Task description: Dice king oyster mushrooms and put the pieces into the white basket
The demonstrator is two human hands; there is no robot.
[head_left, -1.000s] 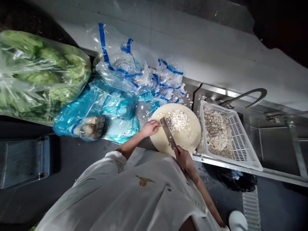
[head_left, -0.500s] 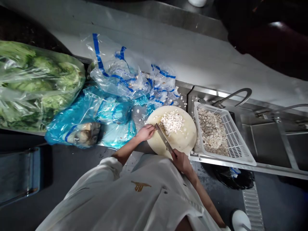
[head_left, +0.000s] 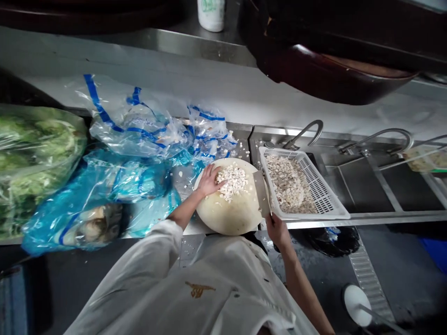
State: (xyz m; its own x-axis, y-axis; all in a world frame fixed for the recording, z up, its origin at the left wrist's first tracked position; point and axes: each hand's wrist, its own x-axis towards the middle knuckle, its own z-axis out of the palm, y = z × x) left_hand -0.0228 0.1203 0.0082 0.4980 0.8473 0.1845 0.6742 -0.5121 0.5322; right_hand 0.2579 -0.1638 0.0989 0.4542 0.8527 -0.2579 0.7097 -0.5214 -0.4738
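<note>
A heap of chopped white pieces, like diced mushroom (head_left: 233, 181), lies on the round cutting board (head_left: 223, 218). My left hand (head_left: 208, 180) rests at the heap's left side, fingers stretched out and touching the pieces. My right hand (head_left: 278, 231) is closed round the handle of a cleaver (head_left: 261, 193). The cleaver's broad blade is over the board's right edge, between the heap and a white plastic basket (head_left: 331, 204). Similar chopped pieces (head_left: 288, 184) cover much of the basket's bottom.
Blue plastic bags (head_left: 101, 186), one with whole mushrooms (head_left: 96, 225), lie left of the board. Crumpled clear bags (head_left: 139, 125) are behind. A large bag of leafy greens (head_left: 38, 153) stands far left. Curved taps (head_left: 309, 132) rise over the sinks (head_left: 356, 181) at right.
My right hand has swung the cleaver from the board's front left to its right edge. My left hand has left the blade tip and opened against the heap. The view has shifted.
</note>
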